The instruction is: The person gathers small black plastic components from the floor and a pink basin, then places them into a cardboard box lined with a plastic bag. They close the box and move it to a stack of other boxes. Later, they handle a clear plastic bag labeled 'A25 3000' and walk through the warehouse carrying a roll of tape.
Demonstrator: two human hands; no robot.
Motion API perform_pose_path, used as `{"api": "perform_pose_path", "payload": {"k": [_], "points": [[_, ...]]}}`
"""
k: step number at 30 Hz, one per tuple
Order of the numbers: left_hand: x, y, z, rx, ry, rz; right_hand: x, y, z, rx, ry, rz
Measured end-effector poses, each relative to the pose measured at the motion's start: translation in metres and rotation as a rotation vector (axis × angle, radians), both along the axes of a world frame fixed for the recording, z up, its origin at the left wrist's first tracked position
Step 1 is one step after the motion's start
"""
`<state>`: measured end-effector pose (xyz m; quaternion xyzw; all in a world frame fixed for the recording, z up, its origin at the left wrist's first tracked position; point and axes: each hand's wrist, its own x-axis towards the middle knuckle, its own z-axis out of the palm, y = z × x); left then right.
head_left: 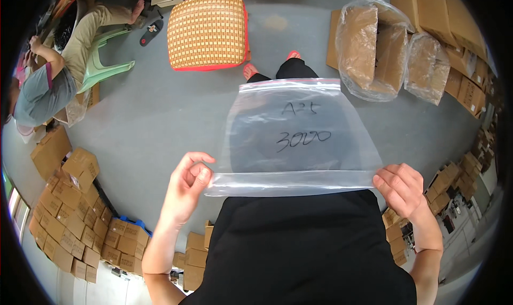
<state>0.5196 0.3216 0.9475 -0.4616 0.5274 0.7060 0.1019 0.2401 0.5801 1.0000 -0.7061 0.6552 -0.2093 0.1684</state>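
Holding out a clear bag (267, 161) mid-frame, the right hand (402, 187) is pinching its lower right corner; the left hand (183, 186) is likely pinching the lower left. The next move is probably calling for tight fingers.

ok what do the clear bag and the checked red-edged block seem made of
Clear bag: likely thin plastic film, glossy; it shows bright streaks, creases and a cloudy see-through look.

Checked red-edged block: perhaps woven straw or plastic strips, slightly shiny, going by its regular grid; a printed cover is possible.
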Motion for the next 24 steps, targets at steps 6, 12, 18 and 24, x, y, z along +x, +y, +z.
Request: {"api": "perform_pose_path", "payload": {"k": [6, 12, 18, 24], "points": [[-0.039, 0.027, 0.016, -0.95, 0.374, -0.889, 0.009, -0.009, -0.001, 0.044, -0.024, 0.046], [-0.051, 0.043, -0.003, -1.198, 0.464, -0.933, 0.011, -0.006, 0.005, 0.043, 0.041, 0.146], [-0.043, 0.049, 0.004, -0.976, 0.492, -0.958, 0.013, 0.002, 0.016, 0.174, -0.037, 0.075], [-0.034, 0.04, 0.022, -0.506, 0.361, -0.929, 0.016, 0.01, 0.021, 0.458, -0.399, -0.115]]}}
